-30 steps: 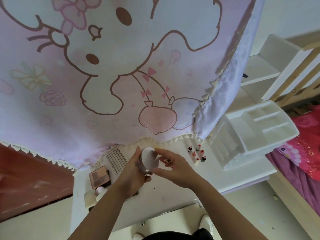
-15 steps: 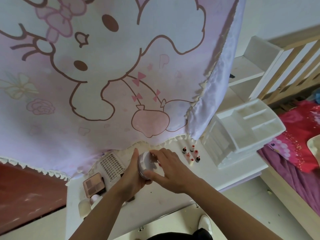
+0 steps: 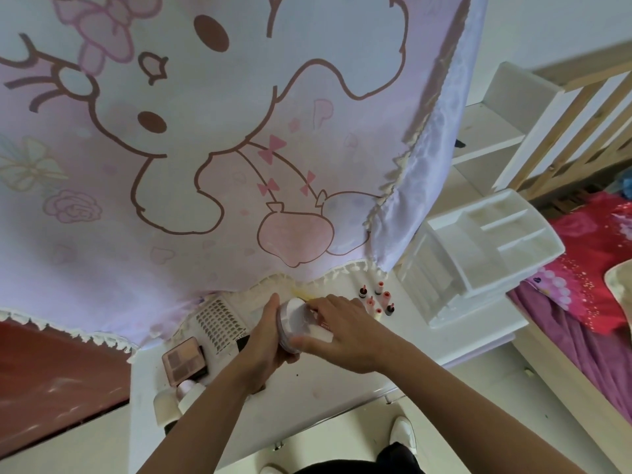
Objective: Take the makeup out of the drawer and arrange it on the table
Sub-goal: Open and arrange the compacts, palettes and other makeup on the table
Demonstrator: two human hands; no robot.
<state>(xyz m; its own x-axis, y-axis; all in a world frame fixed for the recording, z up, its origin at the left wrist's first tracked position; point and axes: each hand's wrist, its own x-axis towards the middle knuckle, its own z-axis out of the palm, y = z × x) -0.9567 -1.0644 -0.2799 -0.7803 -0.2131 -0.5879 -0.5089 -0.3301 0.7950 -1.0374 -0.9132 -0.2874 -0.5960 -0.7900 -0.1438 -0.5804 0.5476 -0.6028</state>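
Observation:
A round white jar (image 3: 290, 318) is held on its side over the white table (image 3: 328, 388). My left hand (image 3: 265, 340) wraps its left side and bottom. My right hand (image 3: 342, 331) lies over its right face, fingers spread across it. A pink eyeshadow palette (image 3: 184, 359) lies open at the table's left. Beside it rests a white card of false nails (image 3: 220, 319). Two pale bottles (image 3: 178, 398) stand near the left front edge. Several small red-capped bottles (image 3: 376, 297) stand behind my right hand. The white drawer organiser (image 3: 478, 258) stands at the table's right end.
A pink cartoon curtain (image 3: 205, 148) hangs over the back of the table, its fringe touching the surface. A white shelf (image 3: 492, 131) and a wooden bed frame (image 3: 581, 107) with red bedding (image 3: 588, 275) stand on the right. My white shoes (image 3: 402, 434) show below the table's front edge.
My right hand has slid from the jar's right rim across its face, with the jar lowered a little. The view has shifted slightly to the right.

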